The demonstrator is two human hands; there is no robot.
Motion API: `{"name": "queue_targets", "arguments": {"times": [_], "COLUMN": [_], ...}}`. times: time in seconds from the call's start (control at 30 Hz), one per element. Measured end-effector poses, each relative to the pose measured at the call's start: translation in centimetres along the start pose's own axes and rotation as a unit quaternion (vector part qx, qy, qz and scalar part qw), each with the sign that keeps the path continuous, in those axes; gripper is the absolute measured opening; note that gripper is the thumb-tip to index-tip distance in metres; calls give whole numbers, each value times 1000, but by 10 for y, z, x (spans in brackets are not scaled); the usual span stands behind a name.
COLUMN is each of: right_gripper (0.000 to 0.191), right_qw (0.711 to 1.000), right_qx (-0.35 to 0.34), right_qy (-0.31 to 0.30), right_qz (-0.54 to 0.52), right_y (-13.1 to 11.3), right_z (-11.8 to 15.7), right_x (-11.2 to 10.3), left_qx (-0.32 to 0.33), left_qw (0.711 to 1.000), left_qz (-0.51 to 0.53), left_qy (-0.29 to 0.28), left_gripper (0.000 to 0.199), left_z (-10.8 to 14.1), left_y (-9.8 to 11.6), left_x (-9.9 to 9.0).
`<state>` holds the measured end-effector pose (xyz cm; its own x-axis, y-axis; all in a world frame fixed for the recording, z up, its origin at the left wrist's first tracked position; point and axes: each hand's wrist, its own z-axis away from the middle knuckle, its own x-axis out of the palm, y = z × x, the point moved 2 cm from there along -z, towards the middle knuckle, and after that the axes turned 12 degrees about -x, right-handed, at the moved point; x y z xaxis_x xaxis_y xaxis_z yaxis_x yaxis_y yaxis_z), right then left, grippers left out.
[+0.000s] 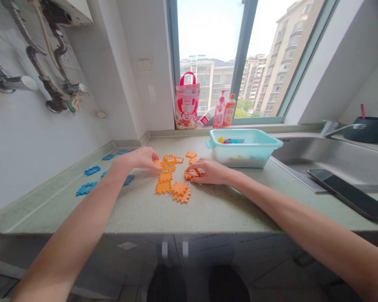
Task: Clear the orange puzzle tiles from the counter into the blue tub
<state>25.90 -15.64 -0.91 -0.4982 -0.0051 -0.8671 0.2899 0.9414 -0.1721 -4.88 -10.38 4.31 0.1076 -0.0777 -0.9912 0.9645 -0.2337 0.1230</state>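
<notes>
At the far left of the table (138,209), blue foam tiles (90,180) lie scattered near the wall, well apart from the work in the middle. The left hand (141,160) reaches in from the left, palm down, its fingers drawn narrow with the tips touching the left edge of a cluster of orange foam tiles (172,178); whether it actually pinches one tile I cannot tell. The cluster lies flat on the table between the two hands, stretching roughly from the far side toward the person, with loose pieces at its far end and a joined run at its near end. Just right of its middle, the right hand (209,172) rests palm down, fingers curled around one orange tile with a white label (193,173), which sits touching the cluster's right side. Both hands are about equally close to the tiles, one on each flank. Further right stands a pale blue tub (248,156) holding coloured pieces, then the sink (330,157) and a dark phone (349,193) on its rim.
</notes>
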Motion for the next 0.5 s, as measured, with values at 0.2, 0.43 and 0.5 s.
{"name": "queue_targets", "arguments": {"times": [0.2,0.43,0.5], "right_gripper": [26,36,36], "right_qw": [998,997,999], "right_qx": [6,-9,-25], "right_qy": [12,76,30], "right_qz": [54,23,10], "right_y": [-3,-38,-47], "right_z": [-2,-12,-14], "right_x": [-2,-3,3], "left_qx": [22,38,31], "left_qw": [992,989,987], "left_qz": [-74,-80,-96], "left_qy": [99,121,123], "left_gripper": [44,45,45], "left_z": [4,12,14], "left_y": [-2,5,6], "left_x": [-9,-17,-17]}}
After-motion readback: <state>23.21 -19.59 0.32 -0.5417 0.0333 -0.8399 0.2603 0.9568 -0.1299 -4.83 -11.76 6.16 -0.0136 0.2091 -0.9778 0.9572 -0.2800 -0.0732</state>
